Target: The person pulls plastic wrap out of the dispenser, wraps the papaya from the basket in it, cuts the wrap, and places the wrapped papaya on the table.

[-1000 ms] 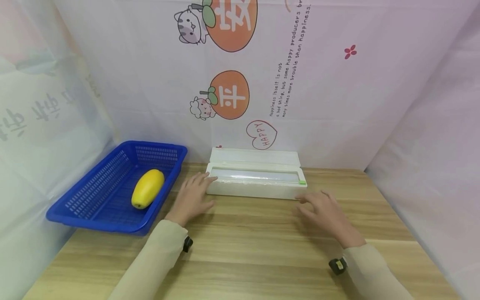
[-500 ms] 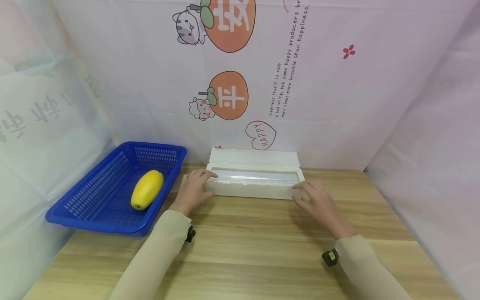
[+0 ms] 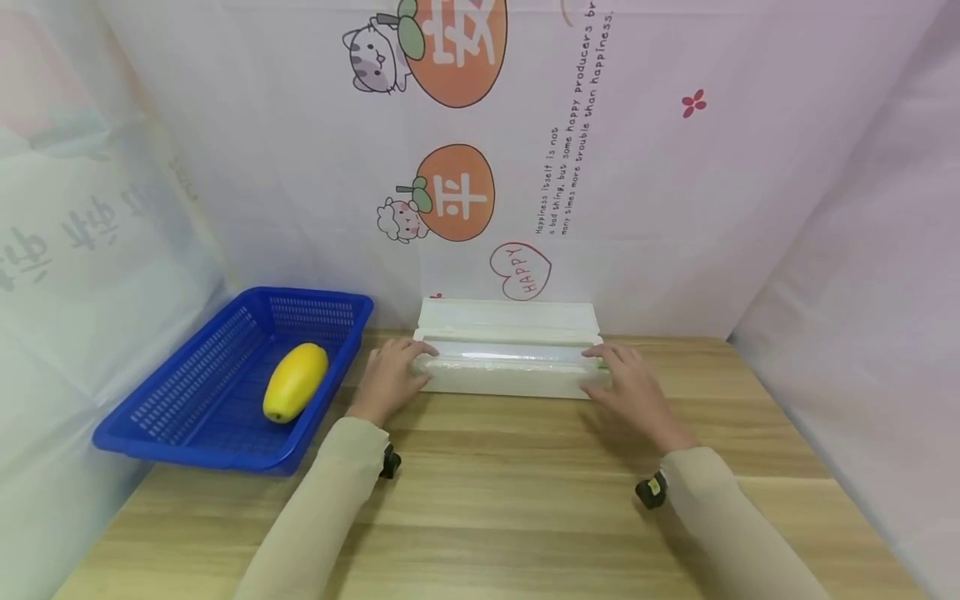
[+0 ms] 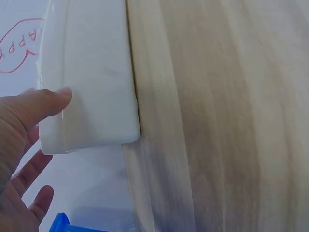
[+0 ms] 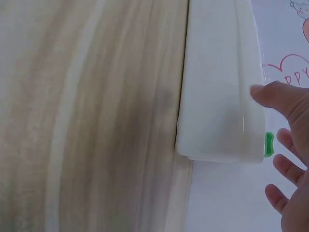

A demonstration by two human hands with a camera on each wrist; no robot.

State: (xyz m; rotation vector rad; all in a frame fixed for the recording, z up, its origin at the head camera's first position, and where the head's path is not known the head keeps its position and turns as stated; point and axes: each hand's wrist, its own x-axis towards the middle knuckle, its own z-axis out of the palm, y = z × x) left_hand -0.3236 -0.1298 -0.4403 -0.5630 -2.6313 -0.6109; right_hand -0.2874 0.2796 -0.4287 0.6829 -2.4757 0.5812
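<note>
A long white cling film dispenser [image 3: 510, 379] stands with its lid [image 3: 506, 317] raised against the back sheet. Inside lies a roll of shiny clear film [image 3: 510, 352]. My left hand [image 3: 390, 375] is at the dispenser's left end, its thumb [image 4: 58, 100] at the upper front edge and the other fingers spread behind the end. At the opposite end, my right hand [image 3: 633, 392] mirrors it: thumb [image 5: 263, 92] at the upper front edge, several fingers apart beyond the end. Index fingertips reach over the film opening. A green slider [image 5: 269, 144] shows beside the right fingers.
A blue plastic basket [image 3: 187, 454] sits on the left of the wooden table [image 3: 517, 517], holding a yellow papaya-like fruit [image 3: 296, 382]. Printed white sheets [image 3: 645, 208] enclose the back and both sides.
Both hands have moved in to the dispenser's ends. The right hand has risen from the lower right corner to the upper front edge; the left has shifted slightly right. Dispenser and basket stay put.
</note>
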